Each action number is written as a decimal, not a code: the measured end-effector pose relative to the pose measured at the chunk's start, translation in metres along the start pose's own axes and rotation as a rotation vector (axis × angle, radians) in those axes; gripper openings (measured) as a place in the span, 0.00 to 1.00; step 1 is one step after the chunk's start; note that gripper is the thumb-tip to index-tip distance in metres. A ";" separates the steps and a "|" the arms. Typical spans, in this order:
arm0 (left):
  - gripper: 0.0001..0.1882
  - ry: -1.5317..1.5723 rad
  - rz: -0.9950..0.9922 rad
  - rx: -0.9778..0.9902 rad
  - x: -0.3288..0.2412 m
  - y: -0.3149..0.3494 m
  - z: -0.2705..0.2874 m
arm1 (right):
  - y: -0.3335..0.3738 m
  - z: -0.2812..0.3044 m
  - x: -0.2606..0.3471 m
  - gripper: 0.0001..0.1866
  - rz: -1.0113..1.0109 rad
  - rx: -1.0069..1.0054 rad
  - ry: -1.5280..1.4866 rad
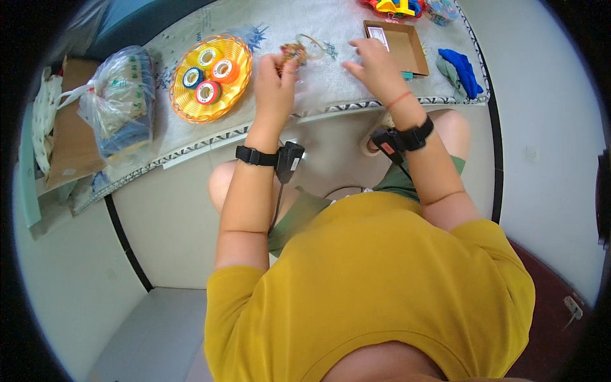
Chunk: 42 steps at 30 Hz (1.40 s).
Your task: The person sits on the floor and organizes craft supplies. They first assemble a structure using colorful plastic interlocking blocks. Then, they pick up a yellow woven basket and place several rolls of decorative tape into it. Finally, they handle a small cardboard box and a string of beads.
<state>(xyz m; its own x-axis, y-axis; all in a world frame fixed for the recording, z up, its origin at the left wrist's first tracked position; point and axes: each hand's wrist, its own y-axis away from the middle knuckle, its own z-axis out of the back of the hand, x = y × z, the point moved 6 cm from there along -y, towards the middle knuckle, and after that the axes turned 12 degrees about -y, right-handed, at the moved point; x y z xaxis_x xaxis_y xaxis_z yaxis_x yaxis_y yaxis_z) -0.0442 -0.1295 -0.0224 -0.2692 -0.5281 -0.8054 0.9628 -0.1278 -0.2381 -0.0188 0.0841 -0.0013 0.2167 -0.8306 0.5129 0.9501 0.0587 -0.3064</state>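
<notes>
A clear plastic bag of packets [118, 102] lies far left, beside a yellow woven basket of tape rolls [210, 76]. The left hand [275, 83] pinches a small multicoloured beaded trinket [294, 52] on the pale cloth-covered table [191, 137]; a steady grip suits it. The right hand [375, 63] rests half-open, empty, near an open brown cardboard box [398, 44] and a blue cloth [461, 70].

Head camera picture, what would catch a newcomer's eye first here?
Probably the yellow woven basket left of centre on the table, holding four coloured tape rolls. Just right of it, the left hand pinches a small multicoloured beaded piece, while the right hand rests spread on the cloth beside an open brown cardboard box.
</notes>
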 end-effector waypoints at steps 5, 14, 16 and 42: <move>0.10 0.579 0.125 -0.136 0.005 -0.006 0.009 | -0.014 -0.055 0.002 0.42 -0.218 0.176 0.006; 0.10 0.343 0.112 -0.045 0.011 -0.007 0.007 | -0.055 -0.080 -0.022 0.22 -0.116 0.004 -0.078; 0.10 0.297 0.094 -0.062 0.013 -0.007 0.007 | -0.059 -0.082 -0.019 0.19 -0.113 0.016 -0.103; 0.10 0.473 0.079 -0.147 0.010 -0.028 -0.010 | -0.047 0.043 -0.075 0.08 -0.161 -0.011 0.106</move>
<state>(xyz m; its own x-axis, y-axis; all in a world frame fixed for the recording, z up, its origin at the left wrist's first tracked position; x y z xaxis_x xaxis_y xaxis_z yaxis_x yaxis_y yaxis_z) -0.0742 -0.1227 -0.0287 -0.2090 -0.0885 -0.9739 0.9765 0.0355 -0.2128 -0.0701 0.1675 0.0091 0.0367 -0.8826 0.4686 0.9679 -0.0854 -0.2366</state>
